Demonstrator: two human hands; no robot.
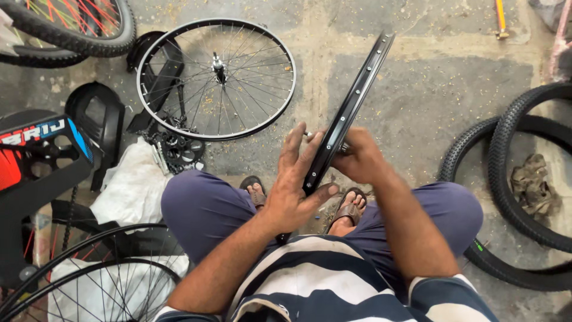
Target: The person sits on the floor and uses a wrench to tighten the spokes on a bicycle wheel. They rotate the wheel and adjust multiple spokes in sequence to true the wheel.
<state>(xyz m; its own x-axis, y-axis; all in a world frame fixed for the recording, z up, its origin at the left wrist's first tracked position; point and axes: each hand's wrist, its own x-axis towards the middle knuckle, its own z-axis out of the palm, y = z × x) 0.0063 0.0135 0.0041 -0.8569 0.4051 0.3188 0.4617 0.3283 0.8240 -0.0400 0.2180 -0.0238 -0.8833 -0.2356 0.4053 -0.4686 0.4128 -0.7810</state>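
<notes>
We see our left hand [295, 188] with fingers spread flat against a black bicycle rim [348, 110], thumb hooked under its edge. Right hand [357, 156] grip clenched on the rim's other side. Rim stands edge-on above our knees; spoked wheel [215, 77] lies on the floor beyond.

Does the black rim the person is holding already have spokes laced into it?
No. The black rim between the left hand and right hand shows only empty holes, unlike the spoked wheel on the floor.
</notes>
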